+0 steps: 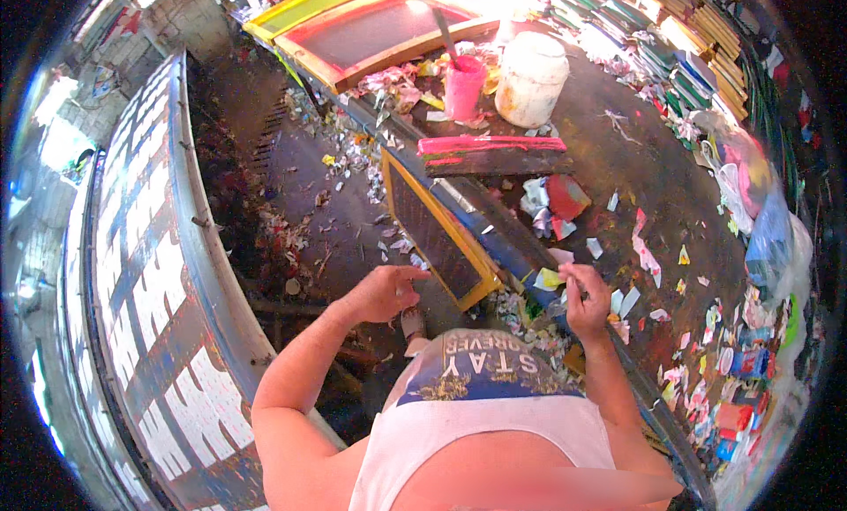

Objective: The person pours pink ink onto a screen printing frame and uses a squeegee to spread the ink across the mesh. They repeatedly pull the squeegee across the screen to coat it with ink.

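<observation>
Left arm (291,379) bent at the elbow, left hand (386,294) loosely curled, index finger (411,272) extended, right hand (588,303) forward, fingers half-curled

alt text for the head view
A person's right hand is beside a yellow scrap at the edge of a littered table; their left hand hangs off to the left. Farther along are a pink-streaked bar, pink cup and white bucket.

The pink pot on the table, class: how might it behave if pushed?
The pink pot may tip easily, since a long handle sticks up well above its rim. If toppled, its rounded side suggests it could roll, though the crumpled scraps beside it might slow it.
</observation>
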Action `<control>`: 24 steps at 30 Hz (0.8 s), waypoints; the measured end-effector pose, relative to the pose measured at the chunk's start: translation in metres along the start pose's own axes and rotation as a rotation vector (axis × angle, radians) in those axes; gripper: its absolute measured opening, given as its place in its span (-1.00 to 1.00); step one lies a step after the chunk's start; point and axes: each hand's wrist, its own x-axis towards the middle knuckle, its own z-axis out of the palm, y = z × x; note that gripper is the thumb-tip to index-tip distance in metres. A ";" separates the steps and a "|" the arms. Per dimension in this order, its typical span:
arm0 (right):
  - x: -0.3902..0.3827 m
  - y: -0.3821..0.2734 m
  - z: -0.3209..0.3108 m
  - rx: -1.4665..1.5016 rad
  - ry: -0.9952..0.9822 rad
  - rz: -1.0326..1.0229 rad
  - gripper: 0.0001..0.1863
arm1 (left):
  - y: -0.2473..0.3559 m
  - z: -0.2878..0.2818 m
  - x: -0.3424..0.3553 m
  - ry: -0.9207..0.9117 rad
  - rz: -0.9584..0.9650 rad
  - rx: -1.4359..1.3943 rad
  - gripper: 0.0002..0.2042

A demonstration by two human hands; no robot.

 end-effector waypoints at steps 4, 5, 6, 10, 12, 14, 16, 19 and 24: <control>0.030 -0.030 0.067 0.028 -0.079 -0.030 -0.74 | -0.051 -0.064 -0.011 0.036 -0.014 0.009 -0.49; 0.037 -0.036 0.081 0.029 -0.130 -0.057 -0.73 | -0.063 -0.077 -0.012 0.057 -0.036 -0.008 -0.49; 0.043 -0.042 0.095 0.058 -0.188 -0.058 -0.73 | -0.075 -0.090 -0.010 0.070 -0.085 -0.009 -0.48; 0.055 -0.053 0.125 -0.008 -0.338 -0.141 -0.73 | -0.120 -0.116 0.021 0.013 -0.155 0.148 -0.38; 0.050 -0.053 0.128 -0.036 -0.357 -0.090 -0.73 | -0.141 -0.116 0.047 -0.094 -0.140 0.316 -0.16; 0.039 -0.048 0.123 -0.083 -0.343 -0.058 -0.73 | -0.158 -0.101 0.073 -0.110 -0.121 0.410 0.02; 0.023 -0.041 0.110 -0.082 -0.322 0.034 -0.73 | -0.171 -0.083 0.102 -0.091 -0.110 0.384 0.17; -0.007 -0.029 0.090 -0.097 -0.259 0.190 -0.74 | -0.181 -0.059 0.149 -0.102 -0.104 0.519 0.31; -0.064 -0.018 0.064 -0.133 -0.122 0.438 -0.73 | -0.194 -0.036 0.221 -0.242 -0.042 0.866 0.24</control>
